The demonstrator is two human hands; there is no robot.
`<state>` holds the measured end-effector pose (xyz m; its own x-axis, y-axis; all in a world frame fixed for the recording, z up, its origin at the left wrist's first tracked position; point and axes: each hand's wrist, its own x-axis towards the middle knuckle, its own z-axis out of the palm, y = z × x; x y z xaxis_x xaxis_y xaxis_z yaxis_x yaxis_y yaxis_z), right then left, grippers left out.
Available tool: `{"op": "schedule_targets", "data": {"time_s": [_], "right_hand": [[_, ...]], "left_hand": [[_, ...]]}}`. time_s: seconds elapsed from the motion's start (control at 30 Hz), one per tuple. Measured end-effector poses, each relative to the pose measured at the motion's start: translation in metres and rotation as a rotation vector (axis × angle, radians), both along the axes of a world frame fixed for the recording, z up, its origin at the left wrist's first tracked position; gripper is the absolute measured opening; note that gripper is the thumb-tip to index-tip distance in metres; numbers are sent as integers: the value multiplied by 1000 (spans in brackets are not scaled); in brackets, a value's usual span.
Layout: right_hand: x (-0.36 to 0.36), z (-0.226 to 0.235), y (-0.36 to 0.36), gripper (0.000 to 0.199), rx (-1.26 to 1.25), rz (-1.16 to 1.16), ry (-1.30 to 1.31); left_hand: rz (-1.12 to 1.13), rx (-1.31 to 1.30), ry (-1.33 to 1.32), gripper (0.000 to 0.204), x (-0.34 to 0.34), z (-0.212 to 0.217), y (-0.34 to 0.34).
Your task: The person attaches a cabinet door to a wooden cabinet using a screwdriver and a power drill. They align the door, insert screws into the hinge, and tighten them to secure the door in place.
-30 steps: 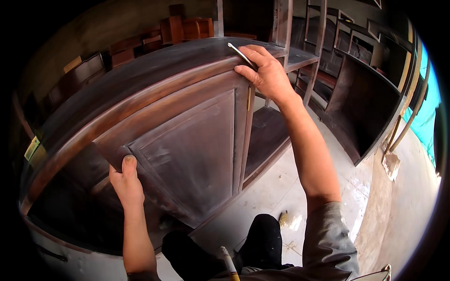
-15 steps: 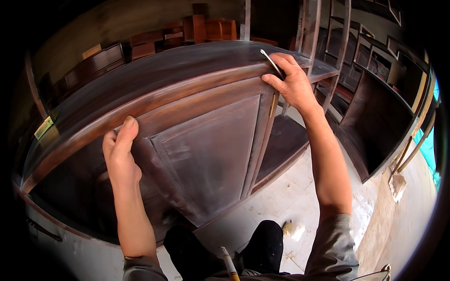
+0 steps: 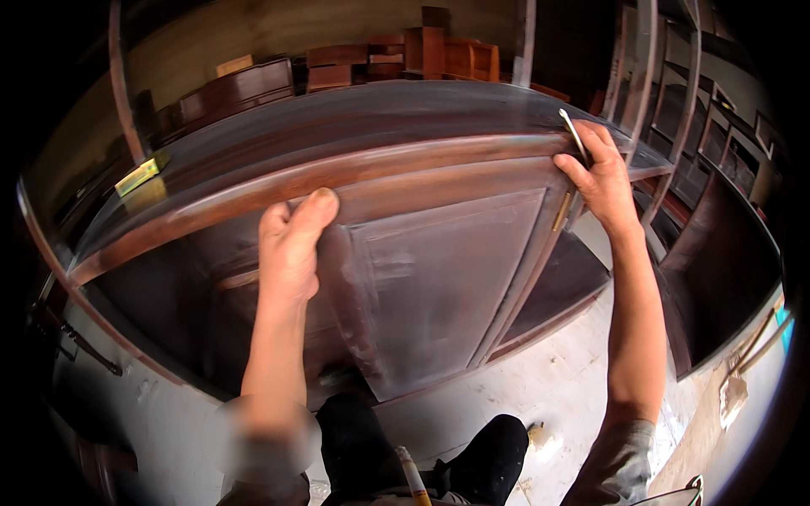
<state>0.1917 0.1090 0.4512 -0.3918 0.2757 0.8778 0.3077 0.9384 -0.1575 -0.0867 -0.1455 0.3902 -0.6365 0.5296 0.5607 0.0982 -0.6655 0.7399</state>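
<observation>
The left hand is pressing its curled grip against the near front of a dark brown wooden cabinet. At the cabinet's far right top corner, the right hand is pinching a thin metal tool.

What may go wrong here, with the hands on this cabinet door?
The left hand grips the upper edge of the open door, so its fingers might get pinched against the cabinet top if the door swings shut. The right hand holds a thin metal tool at the top corner near the hinge; a slip may scratch the dark finish.
</observation>
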Motion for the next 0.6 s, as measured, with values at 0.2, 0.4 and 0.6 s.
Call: {"op": "schedule_targets", "data": {"time_s": [0.2, 0.4, 0.6], "right_hand": [[-2, -1, -2, 41, -68, 51, 30], [0, -1, 5, 39, -35, 37, 4], [1, 0, 8, 35, -20, 38, 2]], "left_hand": [[-202, -67, 75, 49, -2, -13, -2], [-227, -191, 88, 40, -9, -46, -7], [-184, -156, 99, 39, -3, -48, -7]]}}
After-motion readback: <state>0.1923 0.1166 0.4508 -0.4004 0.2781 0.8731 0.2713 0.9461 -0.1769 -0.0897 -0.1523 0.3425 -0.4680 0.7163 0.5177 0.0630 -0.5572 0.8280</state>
